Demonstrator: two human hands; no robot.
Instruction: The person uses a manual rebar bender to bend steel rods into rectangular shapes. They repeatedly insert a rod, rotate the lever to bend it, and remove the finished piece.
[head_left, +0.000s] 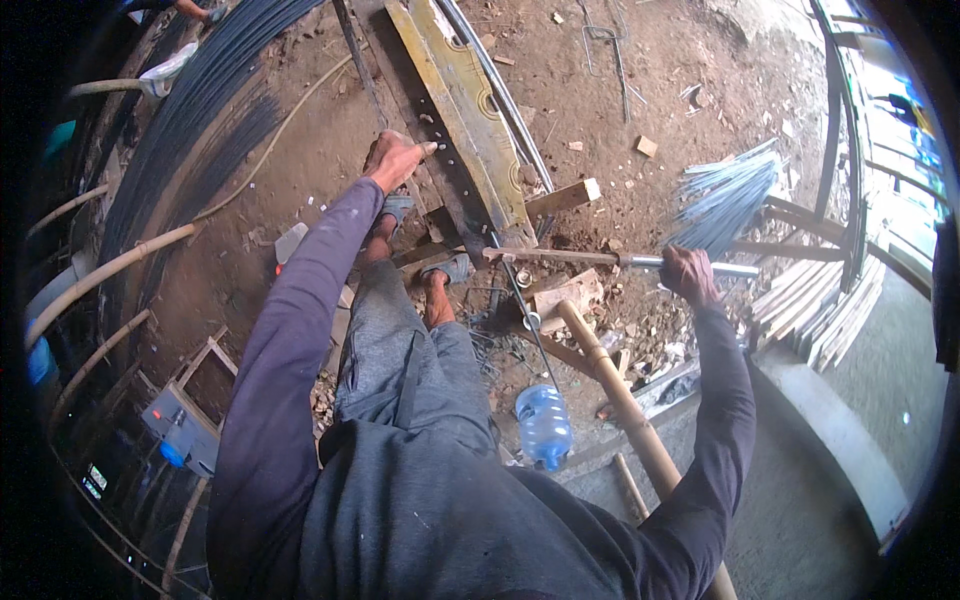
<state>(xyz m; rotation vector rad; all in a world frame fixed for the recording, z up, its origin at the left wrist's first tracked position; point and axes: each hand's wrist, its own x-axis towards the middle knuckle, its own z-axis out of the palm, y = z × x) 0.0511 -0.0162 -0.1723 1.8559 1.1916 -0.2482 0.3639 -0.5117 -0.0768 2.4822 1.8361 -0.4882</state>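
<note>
My right hand is wrapped around the silver pipe handle of a long metal lever. The lever's flat rusty end reaches left to the near end of a dark bench beam. My left hand is closed at the left edge of this beam, its thumb toward several small pegs on top. What its fingers hold, if anything, is hidden. A yellow-painted metal strip lies along the beam. From near the lever's left end a thin dark rod slants down toward my body.
A bamboo pole crosses at lower right, near a blue water jug. Bundles of steel rods lie on the left and right. Stacked wooden strips sit at right. Wood scraps litter the dirt; another person's hand shows at top left.
</note>
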